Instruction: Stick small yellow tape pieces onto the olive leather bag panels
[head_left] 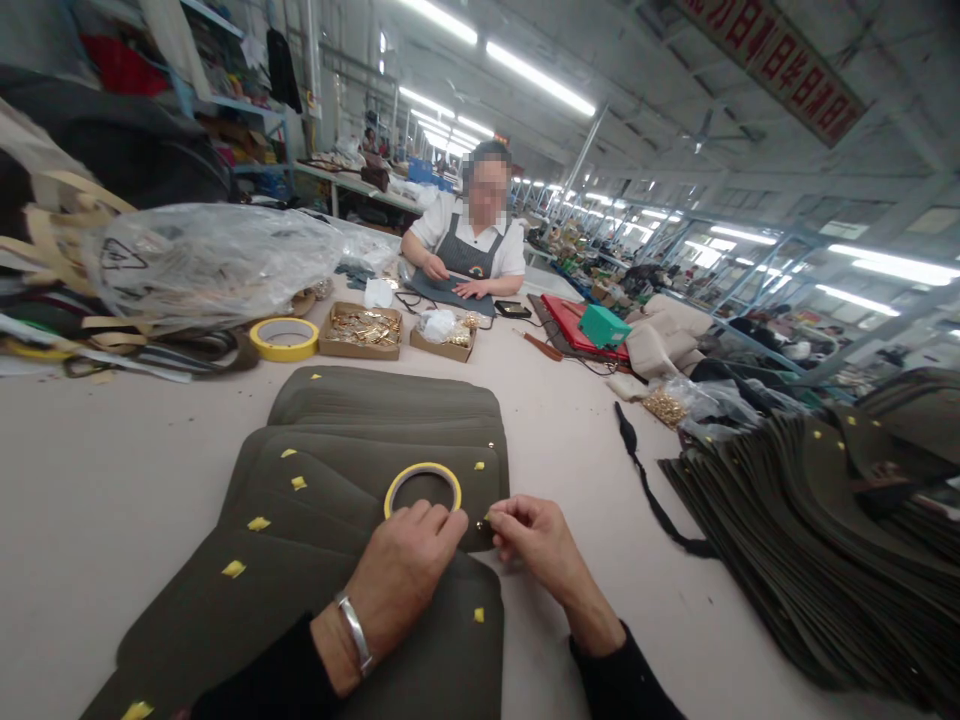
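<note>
My left hand [411, 560], with a silver bracelet at the wrist, is closed around the near edge of a roll of yellow tape [424, 470]. To its right, my right hand [536, 540] pinches a small bit of yellow tape [487, 517] between thumb and fingers. Both hands are over overlapping dark olive panels [315, 600], which lie fanned out on the table. A small metal stud [480, 525] shows on a panel between my hands. Several yellow tape pieces, such as one tape piece [234, 569], are stuck on the panels.
A thick stack of olive panels [780, 540] lies at the right beside a black strap [652, 490]. Behind the panels are another tape roll [285, 340], a box of gold metal parts [361, 332] and a smaller box [444, 338]. A co-worker [472, 240] sits across the table.
</note>
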